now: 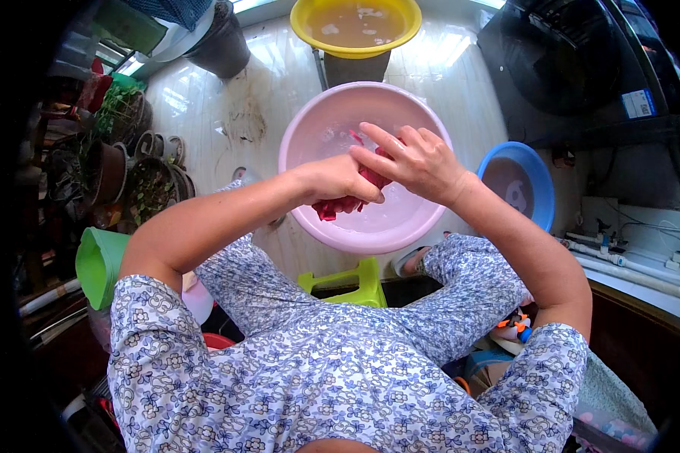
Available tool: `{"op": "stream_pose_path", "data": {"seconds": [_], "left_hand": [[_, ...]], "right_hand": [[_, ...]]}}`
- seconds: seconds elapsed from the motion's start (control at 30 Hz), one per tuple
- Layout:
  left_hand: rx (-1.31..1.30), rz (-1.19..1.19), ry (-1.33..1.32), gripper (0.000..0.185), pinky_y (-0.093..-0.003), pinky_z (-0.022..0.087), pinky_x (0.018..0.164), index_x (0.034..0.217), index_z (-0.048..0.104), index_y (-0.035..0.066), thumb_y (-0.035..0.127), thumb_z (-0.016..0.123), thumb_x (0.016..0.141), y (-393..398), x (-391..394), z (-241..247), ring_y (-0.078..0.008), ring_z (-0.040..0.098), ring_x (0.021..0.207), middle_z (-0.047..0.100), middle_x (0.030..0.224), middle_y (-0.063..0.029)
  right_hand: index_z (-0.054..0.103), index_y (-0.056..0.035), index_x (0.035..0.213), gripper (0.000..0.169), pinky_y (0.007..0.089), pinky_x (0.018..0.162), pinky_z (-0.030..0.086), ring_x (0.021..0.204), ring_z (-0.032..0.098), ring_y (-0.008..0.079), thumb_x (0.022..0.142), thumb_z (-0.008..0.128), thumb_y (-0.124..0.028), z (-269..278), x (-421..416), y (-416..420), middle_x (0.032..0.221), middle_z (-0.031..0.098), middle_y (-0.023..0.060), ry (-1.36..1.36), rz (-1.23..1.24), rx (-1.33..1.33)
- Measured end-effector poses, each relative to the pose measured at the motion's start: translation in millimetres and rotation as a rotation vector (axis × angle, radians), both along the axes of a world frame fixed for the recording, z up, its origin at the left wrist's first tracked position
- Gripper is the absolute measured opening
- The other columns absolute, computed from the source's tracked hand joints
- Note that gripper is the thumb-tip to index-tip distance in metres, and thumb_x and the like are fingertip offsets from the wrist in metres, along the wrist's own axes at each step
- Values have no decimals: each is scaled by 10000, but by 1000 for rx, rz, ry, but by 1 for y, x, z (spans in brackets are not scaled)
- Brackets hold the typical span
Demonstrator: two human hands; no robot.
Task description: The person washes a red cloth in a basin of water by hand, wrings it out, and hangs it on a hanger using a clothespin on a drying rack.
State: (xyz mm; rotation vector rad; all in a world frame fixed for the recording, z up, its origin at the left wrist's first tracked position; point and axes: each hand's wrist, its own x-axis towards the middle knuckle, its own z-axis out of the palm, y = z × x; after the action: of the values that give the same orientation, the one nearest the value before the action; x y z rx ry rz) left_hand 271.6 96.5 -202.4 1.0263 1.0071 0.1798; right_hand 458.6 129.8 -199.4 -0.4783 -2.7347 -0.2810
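Note:
A wet-looking red cloth (375,174) is bunched up between my two hands, above a pink plastic basin (311,223) on the floor. My left hand (340,182) grips its lower part, and folds of it stick out below the fingers. From the upper right my right hand (416,161) holds the other end, with two fingers stretched out over it. Shallow water (396,218) shows in the basin beneath. How far the cloth extends inside the fists is hidden.
Beyond the basin a yellow basin (299,34) holds cloudy water. A blue basin (547,187) stands at the right, below a black front-loading washing machine (555,62). Potted plants (147,187) line the left. A lime-green plastic stool (368,283) sits between my legs.

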Motion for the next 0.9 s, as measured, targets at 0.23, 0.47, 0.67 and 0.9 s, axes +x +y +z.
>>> {"op": "stream_pose_path", "data": {"seconds": [0.23,0.47,0.67,0.9], "left_hand": [[319,-231,354,262,-302,431,397,790,544,30,156,724,646,26,10,-13,-142,528,461,553,605,-58],[938,-378,656,210,-442,504,668,852,606,59,111,605,649,45,13,-50,-343,636,748,653,774,-161],[1169,-432,620,180,-460,481,589,804,540,79,136,629,659,52,5,-67,-358,612,675,629,725,-142],[1119,-427,597,269,-453,484,576,891,505,99,184,660,688,41,-1,-76,-346,615,690,617,750,-127]], "right_hand": [[554,-73,772,122,368,570,523,627,641,270,690,624,-129,-17,-7,5,723,645,121,-234,-283,-344],[654,-13,756,166,425,690,521,727,643,362,651,603,-132,-40,-18,20,767,652,203,-263,-575,-886],[658,4,699,182,419,652,503,700,632,363,624,617,-157,-76,-23,6,723,642,211,74,-725,-1242],[606,-25,620,79,292,444,402,511,530,147,606,635,-98,-83,-30,-13,565,563,60,418,-877,-1840]]}}
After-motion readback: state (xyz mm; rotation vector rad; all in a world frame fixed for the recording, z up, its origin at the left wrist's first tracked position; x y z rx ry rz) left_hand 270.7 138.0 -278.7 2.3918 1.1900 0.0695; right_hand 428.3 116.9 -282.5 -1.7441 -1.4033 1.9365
